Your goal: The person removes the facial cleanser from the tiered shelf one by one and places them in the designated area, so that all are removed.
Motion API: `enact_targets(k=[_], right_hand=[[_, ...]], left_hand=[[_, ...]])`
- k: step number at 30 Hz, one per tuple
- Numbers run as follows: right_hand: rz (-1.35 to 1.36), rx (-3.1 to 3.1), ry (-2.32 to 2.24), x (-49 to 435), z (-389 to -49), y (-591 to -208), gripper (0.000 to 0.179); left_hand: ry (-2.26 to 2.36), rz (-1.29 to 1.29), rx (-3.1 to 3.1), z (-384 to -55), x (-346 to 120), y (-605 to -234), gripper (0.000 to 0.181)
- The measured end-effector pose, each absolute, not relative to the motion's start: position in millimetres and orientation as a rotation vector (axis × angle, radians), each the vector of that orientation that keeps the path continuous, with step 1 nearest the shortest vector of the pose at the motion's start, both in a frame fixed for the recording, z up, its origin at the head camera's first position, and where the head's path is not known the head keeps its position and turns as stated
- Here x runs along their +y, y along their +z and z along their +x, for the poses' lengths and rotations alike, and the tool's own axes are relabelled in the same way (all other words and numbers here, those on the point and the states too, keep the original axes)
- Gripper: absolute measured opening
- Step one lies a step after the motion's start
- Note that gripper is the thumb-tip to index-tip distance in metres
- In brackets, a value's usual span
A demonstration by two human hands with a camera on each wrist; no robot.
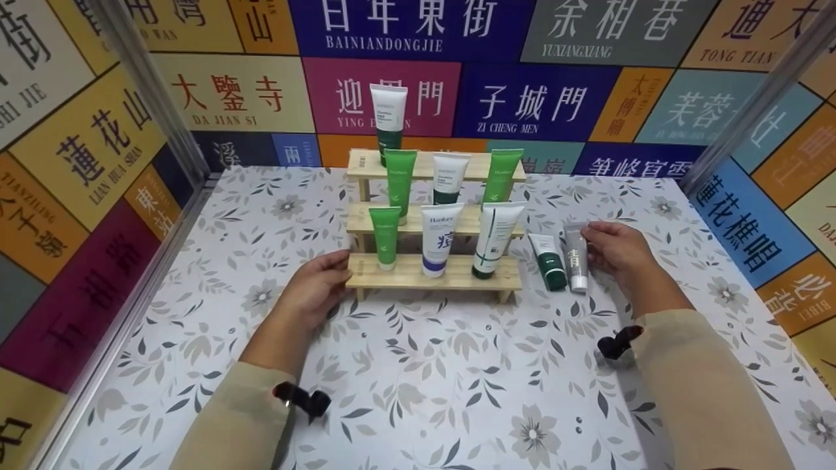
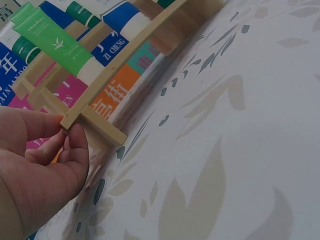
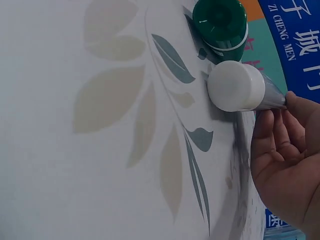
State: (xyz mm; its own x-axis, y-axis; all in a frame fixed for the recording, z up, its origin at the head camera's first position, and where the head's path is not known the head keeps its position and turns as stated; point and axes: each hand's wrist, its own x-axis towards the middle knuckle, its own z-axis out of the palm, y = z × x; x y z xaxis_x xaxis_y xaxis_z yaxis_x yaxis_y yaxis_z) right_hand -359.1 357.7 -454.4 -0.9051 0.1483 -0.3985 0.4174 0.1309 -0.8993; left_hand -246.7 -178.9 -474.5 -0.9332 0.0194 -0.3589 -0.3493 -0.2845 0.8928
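Note:
A three-step wooden display rack (image 1: 405, 281) stands mid-table with several squeeze tubes upright on its steps. With thumb and fingers my left hand (image 1: 313, 290) pinches the left end of the lowest step, seen close in the left wrist view by the rack's foot (image 2: 105, 125). My right hand (image 1: 620, 251) pinches the edge of a grey tube (image 1: 576, 251) right of the rack. That tube's white cap (image 3: 232, 86) points toward me. Beside it lies a white tube with a dark green lower part (image 1: 548, 264), its green cap (image 3: 220, 20) close by in the right wrist view.
On the lowest step stand a small green tube (image 1: 386, 238), a white tube with a blue cap (image 1: 439, 238) and a white-and-green tube (image 1: 498, 238). More tubes fill the middle step; one white-and-green tube (image 1: 389, 117) tops the rack. Sign-covered panels (image 1: 379, 94) enclose the patterned table (image 1: 418, 365).

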Motion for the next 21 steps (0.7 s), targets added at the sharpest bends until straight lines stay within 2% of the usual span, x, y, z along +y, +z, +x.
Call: enact_targets(k=[14,21], right_hand=[[0.546,2.342,-1.639,352.6,-370.4,-464.0,0.057],[0.515,2.349,-1.648,349.3,-368.8,-466.0,0.055]], left_hand=[[2.312,-0.408,1.707,-246.6,-179.5,-474.8,0.059],[2.318,-0.397,1.738,-246.8,-179.0,-476.1,0.057]])
